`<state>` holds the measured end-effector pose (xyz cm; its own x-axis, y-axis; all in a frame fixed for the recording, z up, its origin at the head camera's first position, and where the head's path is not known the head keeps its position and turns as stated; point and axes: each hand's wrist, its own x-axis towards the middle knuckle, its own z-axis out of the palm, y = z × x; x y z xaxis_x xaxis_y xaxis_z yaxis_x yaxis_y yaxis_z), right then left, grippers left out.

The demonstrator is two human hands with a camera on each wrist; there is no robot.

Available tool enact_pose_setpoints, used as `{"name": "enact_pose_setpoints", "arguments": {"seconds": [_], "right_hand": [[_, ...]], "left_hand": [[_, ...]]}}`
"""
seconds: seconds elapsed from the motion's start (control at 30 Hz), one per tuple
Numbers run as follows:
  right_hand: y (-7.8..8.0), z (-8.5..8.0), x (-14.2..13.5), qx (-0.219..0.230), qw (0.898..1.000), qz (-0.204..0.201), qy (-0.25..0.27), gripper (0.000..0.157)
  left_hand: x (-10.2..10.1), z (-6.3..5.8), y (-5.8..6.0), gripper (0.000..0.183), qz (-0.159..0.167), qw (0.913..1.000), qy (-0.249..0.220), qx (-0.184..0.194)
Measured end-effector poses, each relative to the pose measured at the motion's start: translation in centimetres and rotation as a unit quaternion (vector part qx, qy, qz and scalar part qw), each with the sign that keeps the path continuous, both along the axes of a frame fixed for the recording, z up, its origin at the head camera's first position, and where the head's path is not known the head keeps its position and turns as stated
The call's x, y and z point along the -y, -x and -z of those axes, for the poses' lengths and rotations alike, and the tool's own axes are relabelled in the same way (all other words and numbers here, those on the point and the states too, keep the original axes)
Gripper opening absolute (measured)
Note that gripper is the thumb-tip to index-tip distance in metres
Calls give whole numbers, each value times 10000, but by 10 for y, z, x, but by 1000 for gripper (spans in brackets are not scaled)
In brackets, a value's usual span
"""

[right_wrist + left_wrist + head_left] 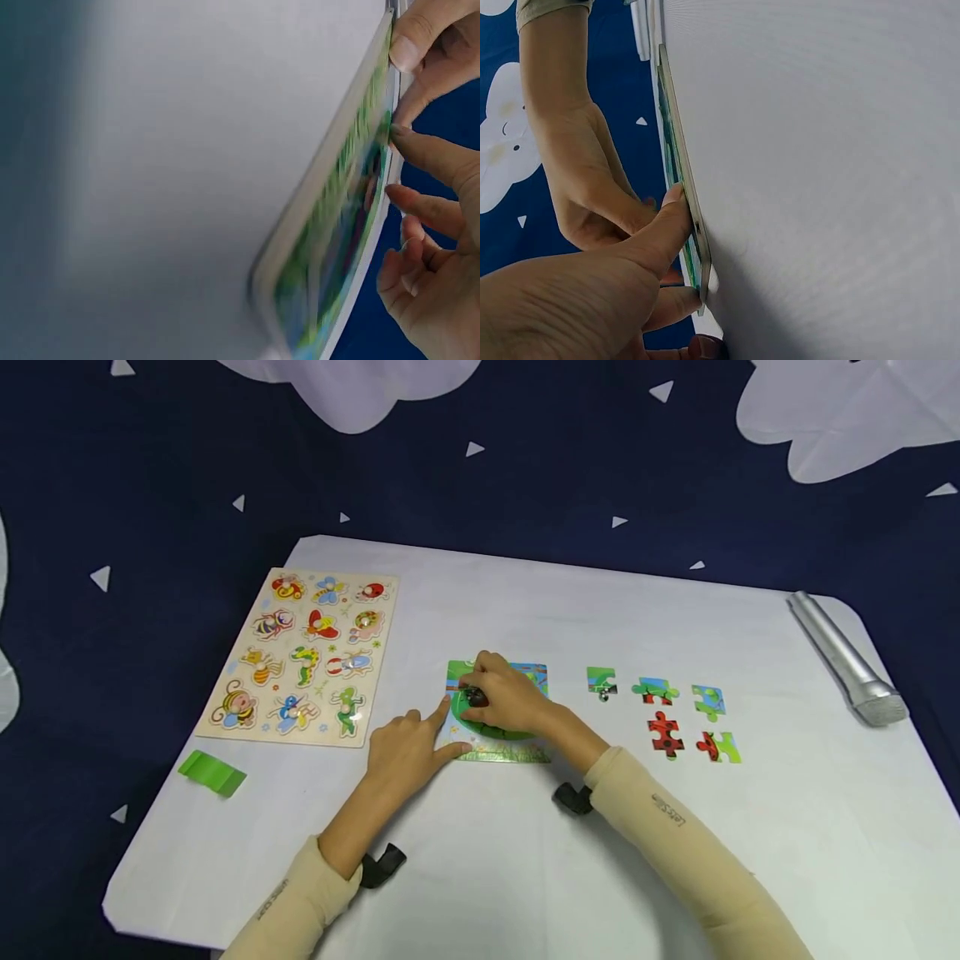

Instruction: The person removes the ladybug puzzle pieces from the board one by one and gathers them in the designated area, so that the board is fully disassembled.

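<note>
A square puzzle board (510,752) with a green leaf picture lies flat mid-table. My left hand (405,747) rests at the board's left side, index finger and thumb (660,236) stretched out against its edge and front left corner. Over the picture is my right hand (510,693). Its thumb and index finger (431,154) stand either side of a dark puzzle piece (474,696), pinching it down at the board's surface; the palm hides part of the picture. Right of the board lie loose puzzle pieces, among them a red spotted one (665,735) and a green one (602,681).
A wooden insect peg puzzle (360,693) lies at the left, with a folded green strip (212,773) before it. At the far right is a silver microphone-shaped thing (843,656). The white table (465,877) meets a dark blue patterned cloth (555,485) behind.
</note>
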<state>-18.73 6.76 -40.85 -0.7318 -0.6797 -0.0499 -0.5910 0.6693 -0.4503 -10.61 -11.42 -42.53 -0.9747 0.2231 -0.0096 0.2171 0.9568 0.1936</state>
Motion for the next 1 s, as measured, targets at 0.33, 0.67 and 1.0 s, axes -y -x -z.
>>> {"name": "enact_pose_setpoints", "arguments": {"seconds": [0.33, 0.67, 1.0], "right_hand": [[0, 0, -17, -450, 9989, -42, -105, 39], [3, -8, -11, -862, 9942, -411, -495, 34], [11, -16, -4, -360, 9944, -383, -916, 32]], "left_hand": [[0, -1, 2, 82, -13, 10000, 64, 19], [0, -3, 1, 81, -12, 10000, 48, 4], [-1, -2, 0, 80, -9, 10000, -18, -25]]}}
